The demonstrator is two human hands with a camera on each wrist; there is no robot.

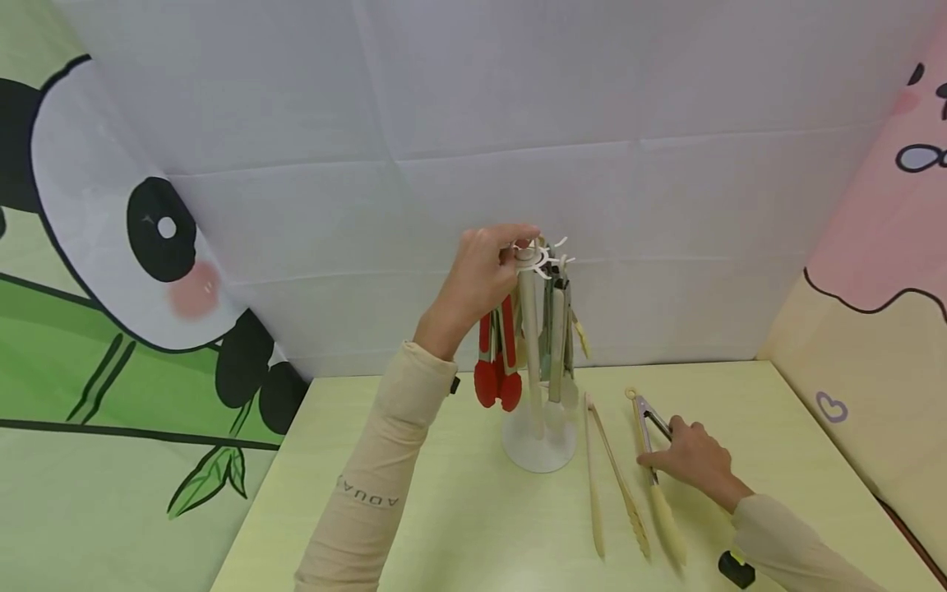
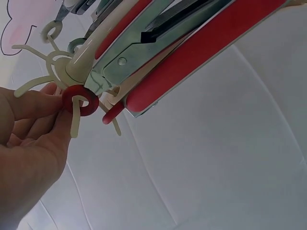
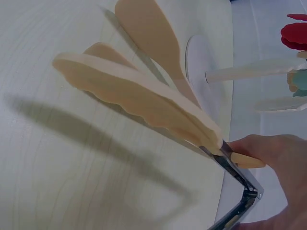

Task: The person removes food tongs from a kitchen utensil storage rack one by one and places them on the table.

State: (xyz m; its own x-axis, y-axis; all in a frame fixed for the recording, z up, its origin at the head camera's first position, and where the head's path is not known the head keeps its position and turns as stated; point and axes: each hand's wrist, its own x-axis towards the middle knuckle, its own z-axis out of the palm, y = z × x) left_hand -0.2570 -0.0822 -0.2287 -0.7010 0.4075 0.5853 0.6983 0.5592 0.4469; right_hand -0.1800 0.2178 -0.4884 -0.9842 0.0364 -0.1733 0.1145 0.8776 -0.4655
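My left hand [image 1: 481, 263] is at the top of a white utensil stand [image 1: 538, 456], its thumb and fingers pinching the red ring [image 2: 70, 106] of the red tongs [image 1: 509, 329]. That ring sits around one of the stand's hooks [image 2: 75, 125]. Lower on the right, my right hand [image 1: 695, 455] grips the metal arms of beige-tipped tongs [image 1: 668, 526], whose scalloped tips [image 3: 139, 103] point toward the front of the table. Beige tongs [image 1: 596, 493] with slim spread arms lie between the stand and my right hand.
More utensils [image 1: 558, 329] with pale and green parts hang on the stand's right side. The pale yellow table [image 1: 333, 469] ends at a white cloth wall [image 1: 370, 205]. Printed side panels [image 1: 851, 345] flank it. A small black object [image 1: 736, 569] is by the right sleeve.
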